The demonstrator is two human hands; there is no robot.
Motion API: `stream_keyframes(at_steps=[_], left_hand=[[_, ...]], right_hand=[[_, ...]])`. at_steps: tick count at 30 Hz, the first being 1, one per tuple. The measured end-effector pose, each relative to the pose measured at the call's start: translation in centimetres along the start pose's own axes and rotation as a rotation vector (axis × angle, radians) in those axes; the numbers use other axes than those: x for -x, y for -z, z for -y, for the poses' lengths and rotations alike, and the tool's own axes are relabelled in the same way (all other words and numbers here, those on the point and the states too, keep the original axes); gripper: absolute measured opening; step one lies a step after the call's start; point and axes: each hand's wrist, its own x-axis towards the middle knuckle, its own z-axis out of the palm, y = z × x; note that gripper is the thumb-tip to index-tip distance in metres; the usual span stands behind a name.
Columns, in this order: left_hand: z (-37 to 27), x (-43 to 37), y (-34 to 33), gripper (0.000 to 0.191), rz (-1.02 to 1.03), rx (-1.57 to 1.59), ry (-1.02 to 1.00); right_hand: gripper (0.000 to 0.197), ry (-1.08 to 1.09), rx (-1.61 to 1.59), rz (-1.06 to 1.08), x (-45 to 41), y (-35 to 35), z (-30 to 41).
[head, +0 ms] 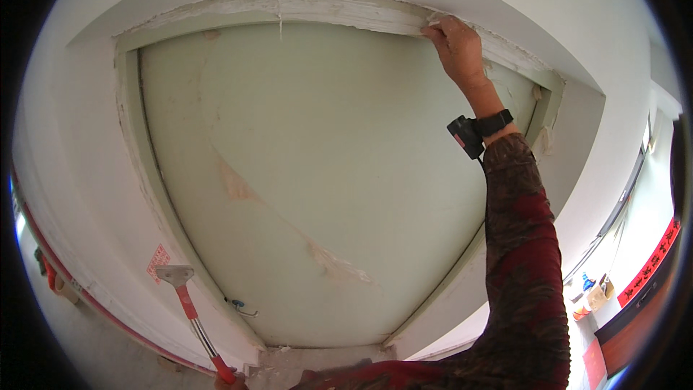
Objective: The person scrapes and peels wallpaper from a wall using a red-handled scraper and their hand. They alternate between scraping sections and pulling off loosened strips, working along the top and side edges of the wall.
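My right hand (457, 46) is raised to the top of a pale green door frame (346, 13), its fingers pinched on a whitish scrap of film or tape (435, 17) at the frame's edge. Rough white residue runs along that frame top, and a thin strip (280, 27) dangles from it. Low at the left, my left hand (231, 384) grips the red handle of a long-handled scraper (200, 325), its wide metal head pointing up. Before me stands the closed pale green door (335, 162), with torn film patches (235, 181) on its face.
A door handle (243, 309) sits low on the door's left side. Recessed white walls (76, 135) flank the frame, with a red-patterned sticker (158, 264) at the left. Far right are a cardboard box (600, 295), a blue bottle top (588, 281) and a red banner bearing writing (649, 262).
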Motion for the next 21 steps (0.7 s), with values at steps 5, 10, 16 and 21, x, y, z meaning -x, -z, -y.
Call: stream_keyframes(at_steps=[5,10,16,21], left_hand=[[2.2,-1.2,0.6,0.070,0.021,0.019,-0.014],[3.1,-1.9,0.6,0.069,0.026,0.015,0.008],[1.9,-0.9,-0.2,0.068,0.007,0.032,-0.081],[2.3,-0.9,-0.2,0.058,-0.008,0.065,-0.049]], right_hand=[[0.014,-0.521,-0.482,-0.235,0.2,0.5,1.3],[0.021,0.018,-0.080,-0.199,1.1,-0.5,2.4],[0.013,0.215,0.038,-0.156,0.5,-1.3,1.4],[0.007,0.035,0.091,-0.166,-0.4,-2.2,0.5]])
